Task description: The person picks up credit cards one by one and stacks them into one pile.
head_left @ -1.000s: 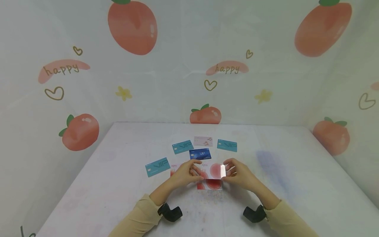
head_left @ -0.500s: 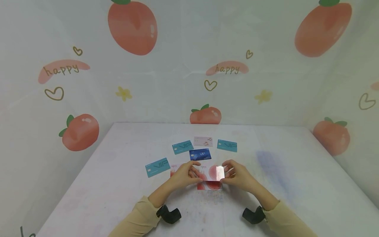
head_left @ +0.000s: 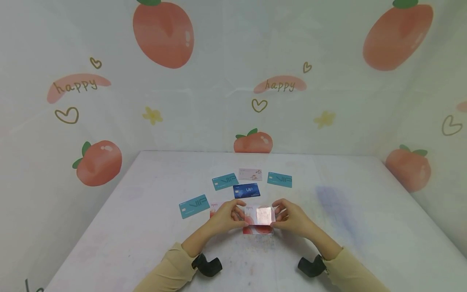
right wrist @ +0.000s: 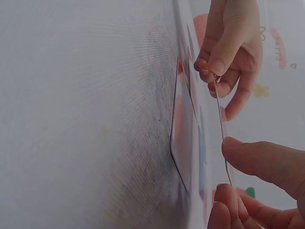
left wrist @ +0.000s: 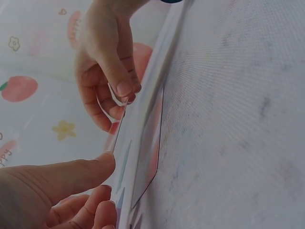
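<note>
A pink-and-white card [head_left: 253, 217] with a bright glare patch is held between both hands, raised above the table. My left hand [head_left: 227, 217] pinches its left end, and my right hand [head_left: 293, 217] grips the right end between thumb and fingers. Seen edge-on in the left wrist view, the held card [left wrist: 118, 131] stands apart from a second pink card [left wrist: 150, 157] lying flat. That flat card [head_left: 258, 230] shows just below the held one in the head view, its far part hidden. Another pink card [head_left: 215, 207] lies partly behind my left hand.
A dark blue VIP card [head_left: 247, 190] lies just beyond the hands. Teal VIP cards lie around it: one at left [head_left: 194, 206], one at back left [head_left: 225, 181], one at back right [head_left: 279, 179]. A pale card [head_left: 250, 174] lies farthest back.
Both hands have drawn the held card slightly toward me and a little left, covering more of the flat card beneath. The glare has spread leftward across it. The other cards have not moved.
</note>
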{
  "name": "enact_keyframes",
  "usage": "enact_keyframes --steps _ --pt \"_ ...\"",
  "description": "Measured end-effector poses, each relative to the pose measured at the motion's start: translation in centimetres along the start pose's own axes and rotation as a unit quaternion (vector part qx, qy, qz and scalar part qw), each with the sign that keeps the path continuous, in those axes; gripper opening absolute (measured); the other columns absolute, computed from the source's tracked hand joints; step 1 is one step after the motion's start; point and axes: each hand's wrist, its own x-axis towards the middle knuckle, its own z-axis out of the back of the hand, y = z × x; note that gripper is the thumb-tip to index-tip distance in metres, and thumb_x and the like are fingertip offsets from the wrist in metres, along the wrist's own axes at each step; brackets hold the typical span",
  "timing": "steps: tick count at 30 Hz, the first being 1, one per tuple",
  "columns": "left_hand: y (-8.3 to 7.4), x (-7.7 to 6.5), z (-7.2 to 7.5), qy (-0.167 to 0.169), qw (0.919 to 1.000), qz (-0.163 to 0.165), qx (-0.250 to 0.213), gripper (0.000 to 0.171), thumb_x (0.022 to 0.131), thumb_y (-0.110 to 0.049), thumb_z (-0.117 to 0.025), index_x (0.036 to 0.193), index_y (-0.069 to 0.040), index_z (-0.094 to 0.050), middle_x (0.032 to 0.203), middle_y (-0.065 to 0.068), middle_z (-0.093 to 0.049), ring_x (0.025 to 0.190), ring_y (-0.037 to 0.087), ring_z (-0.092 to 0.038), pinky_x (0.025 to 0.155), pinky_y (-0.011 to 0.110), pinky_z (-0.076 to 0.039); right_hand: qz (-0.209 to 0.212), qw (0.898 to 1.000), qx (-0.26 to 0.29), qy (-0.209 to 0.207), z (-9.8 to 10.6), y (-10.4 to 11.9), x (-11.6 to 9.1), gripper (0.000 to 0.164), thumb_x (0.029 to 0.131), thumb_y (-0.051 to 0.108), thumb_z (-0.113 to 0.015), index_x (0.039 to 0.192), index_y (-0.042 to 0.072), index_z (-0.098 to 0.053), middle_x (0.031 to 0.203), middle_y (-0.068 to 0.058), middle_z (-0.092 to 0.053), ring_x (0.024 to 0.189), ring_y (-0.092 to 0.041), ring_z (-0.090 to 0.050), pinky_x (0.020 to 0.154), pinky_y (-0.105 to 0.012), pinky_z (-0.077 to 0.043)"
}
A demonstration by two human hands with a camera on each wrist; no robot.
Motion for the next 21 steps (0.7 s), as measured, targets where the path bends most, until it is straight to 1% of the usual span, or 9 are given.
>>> enact_keyframes --steps 7,15,21 --pt "-0.03 -0.11 0.07 0.000 0.9999 -0.004 0.014 0.051 0.078 -0.009 -0.074 0.120 0.007 -0.051 0.088 0.013 -0.064 0.063 0.010 -0.052 0.058 0.013 -0.044 -0.004 1.000 0.005 0.007 -0.21 -0.20 0.03 0.050 0.072 0.007 -0.078 0.112 -0.005 -0.051 0.092 -0.011 -0.058 0.074 -0.013 -0.057 0.069 -0.026 -0.055" --pt "0.20 -0.31 0.02 0.000 0.9995 -0.017 0.026 0.047 0.078 -0.010 -0.074 0.117 0.006 -0.052 0.086 0.012 -0.065 0.061 0.008 -0.050 0.057 0.012 -0.043 -0.013 1.000 0.009 0.015 -0.34 -0.20 -0.07 0.051 0.072 0.008 -0.078 0.113 -0.005 -0.051 0.092 -0.010 -0.058 0.074 -0.013 -0.056 0.069 -0.024 -0.054" --pt "0.30 -0.42 0.01 0.002 0.9995 -0.010 0.030 0.048 0.078 -0.010 -0.073 0.118 0.006 -0.052 0.086 0.011 -0.064 0.062 0.009 -0.049 0.057 0.013 -0.042 -0.018 0.999 0.012 0.023 -0.43 -0.25 -0.14 0.051 0.072 0.009 -0.078 0.113 -0.004 -0.051 0.091 -0.009 -0.057 0.074 -0.013 -0.055 0.068 -0.023 -0.054"
